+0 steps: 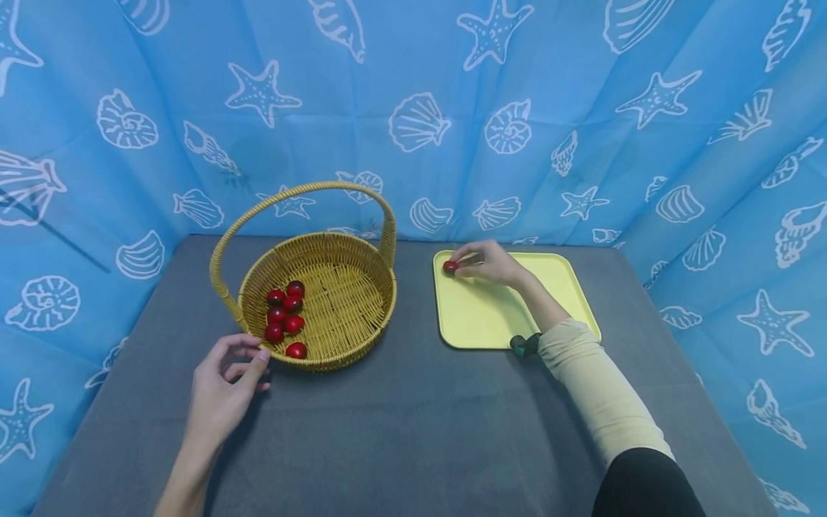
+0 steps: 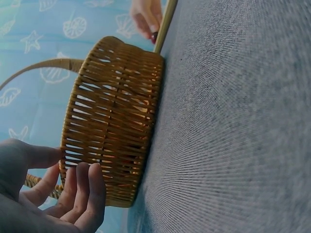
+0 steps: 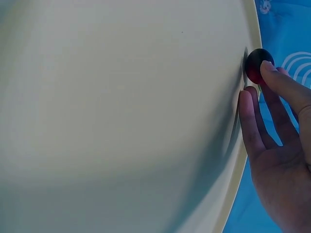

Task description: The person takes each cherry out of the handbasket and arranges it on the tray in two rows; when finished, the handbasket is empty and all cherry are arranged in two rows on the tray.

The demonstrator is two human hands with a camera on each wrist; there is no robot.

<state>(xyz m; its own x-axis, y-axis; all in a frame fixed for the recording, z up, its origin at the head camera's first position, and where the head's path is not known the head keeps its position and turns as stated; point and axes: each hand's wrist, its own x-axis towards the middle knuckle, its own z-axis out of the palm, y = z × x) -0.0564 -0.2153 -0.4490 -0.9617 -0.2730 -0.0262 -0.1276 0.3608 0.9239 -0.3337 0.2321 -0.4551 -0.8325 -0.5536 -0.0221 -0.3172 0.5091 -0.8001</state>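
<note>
On the left stands a round wicker basket (image 1: 349, 294) with a tall arched handle. Several small, round, shiny red fruits (image 1: 293, 324), cherry-like, lie together on the left side of its floor. The left hand (image 1: 226, 384) pinches the basket's near-left rim between thumb and fingers; in the left wrist view the other fingers lie along the woven wall. Over the far-left corner of a pale yellow tray (image 1: 478, 323), the right hand (image 1: 489, 263) pinches one dark red fruit (image 3: 259, 66) between thumb and fingertips. Whether that fruit still touches the tray, I cannot tell.
A grey cloth (image 1: 400, 438) covers the table. Behind and on both sides hangs a blue curtain (image 1: 362, 136) with white shells and starfish. The right wrist carries a dark strap-like piece (image 1: 525, 345) over the tray's near edge.
</note>
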